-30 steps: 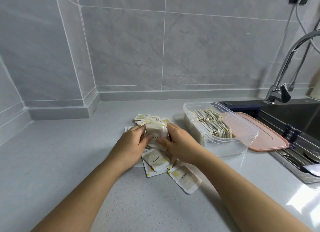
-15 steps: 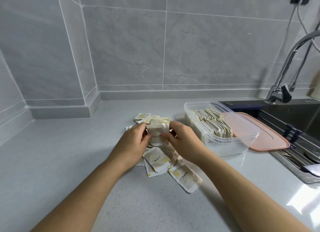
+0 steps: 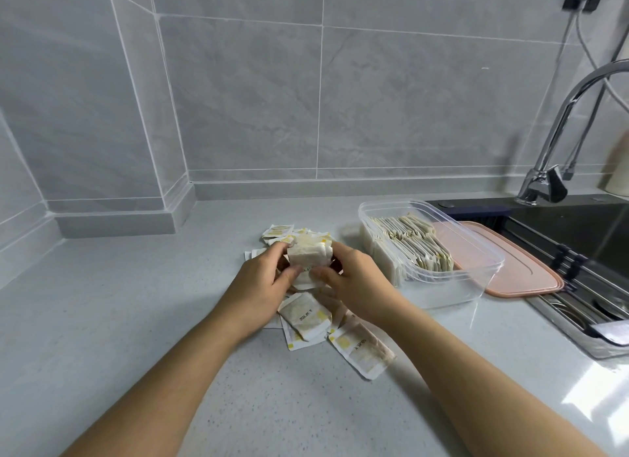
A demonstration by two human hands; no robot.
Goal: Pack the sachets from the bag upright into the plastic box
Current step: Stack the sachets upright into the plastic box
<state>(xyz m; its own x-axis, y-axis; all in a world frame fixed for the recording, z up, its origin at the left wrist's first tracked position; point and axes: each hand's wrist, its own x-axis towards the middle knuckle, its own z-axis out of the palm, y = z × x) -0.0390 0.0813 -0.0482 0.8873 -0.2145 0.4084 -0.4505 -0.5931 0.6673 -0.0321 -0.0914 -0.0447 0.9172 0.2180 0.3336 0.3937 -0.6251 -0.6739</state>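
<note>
My left hand [image 3: 260, 279] and my right hand [image 3: 354, 277] together grip a small stack of white sachets [image 3: 310, 256], held upright just above the counter. Under and around the hands lie several loose sachets [image 3: 306, 315], white with yellow marks, spread flat on the grey counter. To the right stands the clear plastic box [image 3: 476, 286]; a row of upright sachets [image 3: 408, 243] fills its left and far part, and the near right part holds none.
A pink lid [image 3: 517, 272] lies flat behind the box at the sink's edge. The dark sink [image 3: 578, 252] and a chrome tap [image 3: 558, 143] are at the right. A tiled wall with a raised ledge [image 3: 115, 214] bounds the grey counter [image 3: 119, 320] at the back.
Both hands have kept hold of the stack and squared it, thumbs shifting over its near face. The stack stays over the loose pile.
</note>
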